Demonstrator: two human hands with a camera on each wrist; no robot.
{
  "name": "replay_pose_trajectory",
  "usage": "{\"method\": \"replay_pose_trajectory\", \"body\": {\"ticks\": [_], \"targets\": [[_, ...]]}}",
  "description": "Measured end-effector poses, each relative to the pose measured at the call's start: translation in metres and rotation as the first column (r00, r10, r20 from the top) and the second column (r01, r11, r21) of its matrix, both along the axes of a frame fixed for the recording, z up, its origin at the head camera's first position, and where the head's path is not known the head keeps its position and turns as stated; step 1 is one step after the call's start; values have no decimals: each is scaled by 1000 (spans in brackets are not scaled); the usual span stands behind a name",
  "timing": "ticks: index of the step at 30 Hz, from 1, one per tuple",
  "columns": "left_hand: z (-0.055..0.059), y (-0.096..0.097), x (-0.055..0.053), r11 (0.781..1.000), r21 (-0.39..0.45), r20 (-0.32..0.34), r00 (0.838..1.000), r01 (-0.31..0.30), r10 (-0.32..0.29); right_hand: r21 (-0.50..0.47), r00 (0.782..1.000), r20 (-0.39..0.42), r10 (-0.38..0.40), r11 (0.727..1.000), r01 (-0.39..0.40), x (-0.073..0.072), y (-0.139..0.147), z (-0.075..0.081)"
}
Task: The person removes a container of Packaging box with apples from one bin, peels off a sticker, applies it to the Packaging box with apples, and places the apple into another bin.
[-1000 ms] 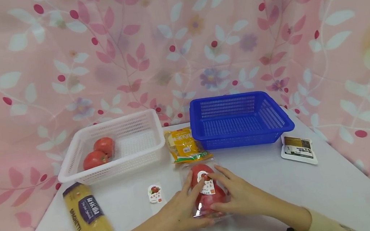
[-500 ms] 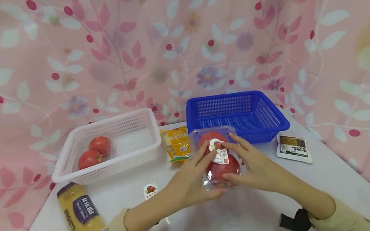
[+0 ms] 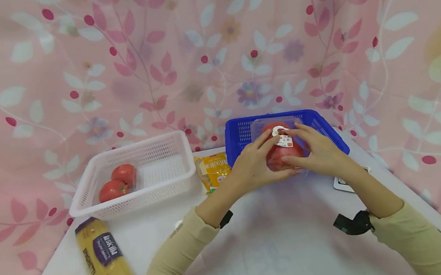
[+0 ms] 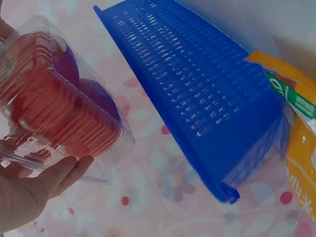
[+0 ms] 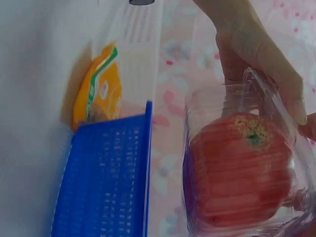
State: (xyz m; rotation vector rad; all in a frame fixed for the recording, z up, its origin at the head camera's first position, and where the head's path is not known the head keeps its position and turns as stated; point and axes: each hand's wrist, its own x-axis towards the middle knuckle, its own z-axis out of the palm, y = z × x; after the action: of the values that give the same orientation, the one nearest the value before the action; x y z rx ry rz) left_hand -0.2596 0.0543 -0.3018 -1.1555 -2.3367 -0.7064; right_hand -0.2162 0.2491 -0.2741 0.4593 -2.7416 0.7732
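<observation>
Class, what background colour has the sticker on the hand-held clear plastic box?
White; the sticker shows best in the head view.

Spaghetti pack (image 3: 107, 263), left of blue basket (image 4: 197, 84) and nearer camera: "la sicilia", "SPAGHETTI", blurred digit. Yellow bag (image 3: 216, 169), just left of basket: "心米". Tomato pack (image 3: 282, 155), overlapping basket in head view: white label (image 3: 285, 141), characters too small.

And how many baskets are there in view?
2: the white basket at left, and the blue basket to its right, partly hidden behind the tomato pack in the head view.
</observation>
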Motion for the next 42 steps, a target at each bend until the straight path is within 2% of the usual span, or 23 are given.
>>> {"method": "replay_pose_trajectory", "body": {"ticks": [2, 6, 10, 14, 18, 21, 25, 32, 37, 42], "targets": [[-1, 11, -10, 1000, -13, -3, 1000, 3, -3, 1, 1000, 16, -20, 1000, 20, -9, 8, 0], [-2, 32, -34, 1000, -25, -63, 998, 18, -19, -15, 998, 40, -55, 998, 56, -27, 21, 2], [-2, 48, -57, 998, -58, -69, 997, 22, -26, -14, 994, 68, -85, 996, 86, -45, 30, 3], [-3, 60, -74, 993, -117, 28, 1000, 18, -15, -5, 992, 94, -85, 996, 85, -63, 41, -1], [-4, 70, -86, 985, -173, 154, 988, 25, 2, -20, 992, 101, -73, 997, 75, -80, 55, -6], [-7, 76, -94, 982, -186, 220, 975, 16, 25, -39, 991, 120, -66, 997, 71, -91, 62, -8], [-14, 83, -106, 985, -172, 272, 961, -6, 53, -63, 987, 152, -54, 996, 64, -105, 68, -13], [-33, 96, -120, 978, -209, 319, 945, -9, 77, -84, 976, 215, -47, 994, 67, -123, 81, -38], [-41, 106, -124, 964, -267, 381, 920, 14, 92, -110, 962, 273, -12, 993, 44, -129, 89, -54], [-51, 113, -125, 956, -293, 396, 913, 24, 98, -100, 950, 313, -18, 994, 51, -132, 97, -67]]}}
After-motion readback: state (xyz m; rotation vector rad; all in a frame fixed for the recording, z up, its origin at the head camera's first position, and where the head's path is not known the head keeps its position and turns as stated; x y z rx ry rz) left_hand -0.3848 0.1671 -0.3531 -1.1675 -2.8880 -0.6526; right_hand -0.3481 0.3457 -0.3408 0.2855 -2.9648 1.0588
